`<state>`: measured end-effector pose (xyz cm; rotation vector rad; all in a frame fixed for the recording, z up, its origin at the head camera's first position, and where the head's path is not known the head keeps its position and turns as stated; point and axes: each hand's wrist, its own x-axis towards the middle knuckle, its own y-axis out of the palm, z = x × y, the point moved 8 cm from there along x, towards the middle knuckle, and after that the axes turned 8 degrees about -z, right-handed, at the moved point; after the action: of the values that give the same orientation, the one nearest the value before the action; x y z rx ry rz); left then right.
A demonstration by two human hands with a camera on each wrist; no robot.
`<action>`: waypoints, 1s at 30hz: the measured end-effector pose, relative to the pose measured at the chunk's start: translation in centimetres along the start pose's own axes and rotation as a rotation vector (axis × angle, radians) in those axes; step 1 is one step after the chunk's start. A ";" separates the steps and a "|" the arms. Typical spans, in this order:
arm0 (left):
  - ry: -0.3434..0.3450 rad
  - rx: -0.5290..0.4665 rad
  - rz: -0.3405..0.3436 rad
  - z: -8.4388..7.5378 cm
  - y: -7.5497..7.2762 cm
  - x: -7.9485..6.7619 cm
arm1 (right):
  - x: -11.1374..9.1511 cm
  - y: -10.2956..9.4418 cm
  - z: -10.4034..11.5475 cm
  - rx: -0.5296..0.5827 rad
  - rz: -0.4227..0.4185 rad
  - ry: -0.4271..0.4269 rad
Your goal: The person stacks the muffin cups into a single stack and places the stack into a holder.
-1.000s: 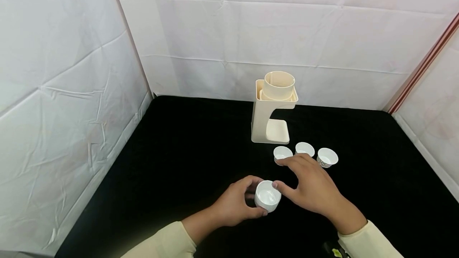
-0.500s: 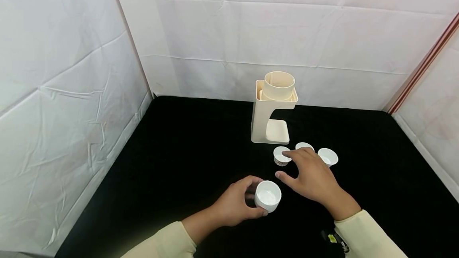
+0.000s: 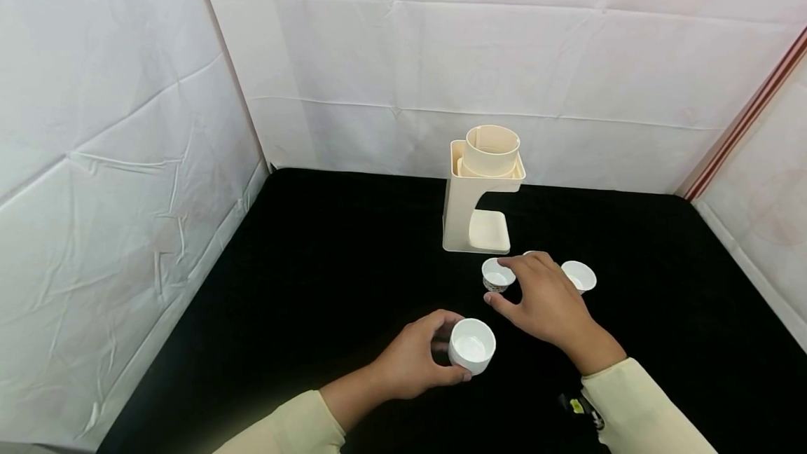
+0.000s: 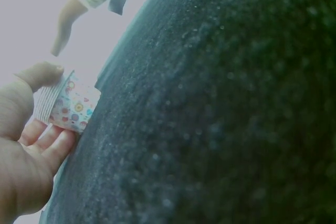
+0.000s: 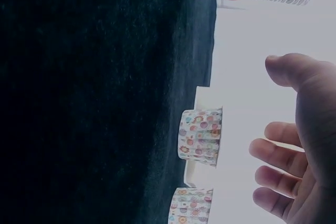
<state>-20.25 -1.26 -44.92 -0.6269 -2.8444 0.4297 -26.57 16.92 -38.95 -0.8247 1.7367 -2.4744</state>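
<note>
In the head view my left hand (image 3: 412, 356) grips a stack of paper baking cups (image 3: 473, 345), thumb and fingers around its side, with the mouth facing up. The left wrist view shows layered white rims and a colourful dotted print on the stack (image 4: 73, 103). My right hand (image 3: 555, 303) is held with fingers and thumb apart, nothing between them. It overlaps the single baking cups: the left cup (image 3: 497, 277) is near its fingertips, the right cup (image 3: 580, 276) shows beyond it, and the middle cup (image 3: 531, 253) is mostly hidden. Two patterned cups (image 5: 200, 136) appear in the right wrist view.
A cream stand (image 3: 457, 216) with a round tube on top and a flat base stands just behind the single cups. Black cloth (image 3: 328, 251) covers the table. White sheets (image 3: 378, 54) hang behind and at both sides.
My right hand has drawn its thumb away from the stack's rim and moved slightly forward, covering more of the middle cup. My left hand and the stack have stayed nearly still.
</note>
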 end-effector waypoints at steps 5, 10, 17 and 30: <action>-0.007 0.000 0.001 0.0 0.0 0.0 | 0.4 0.2 -0.3 -0.010 0.000 0.001; -0.009 -0.001 0.000 0.0 0.0 -0.1 | 0.7 0.7 -0.8 -0.016 0.014 0.008; -0.007 0.003 0.000 0.0 0.0 -0.1 | 1.0 1.0 -1.3 -0.012 0.021 0.022; -0.012 0.001 0.002 0.1 0.0 0.0 | 1.9 2.0 -1.9 -0.039 0.075 0.041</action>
<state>-20.27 -1.32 -44.97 -0.6288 -2.8546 0.4369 -29.62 17.19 -40.42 -0.7028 1.7987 -2.4345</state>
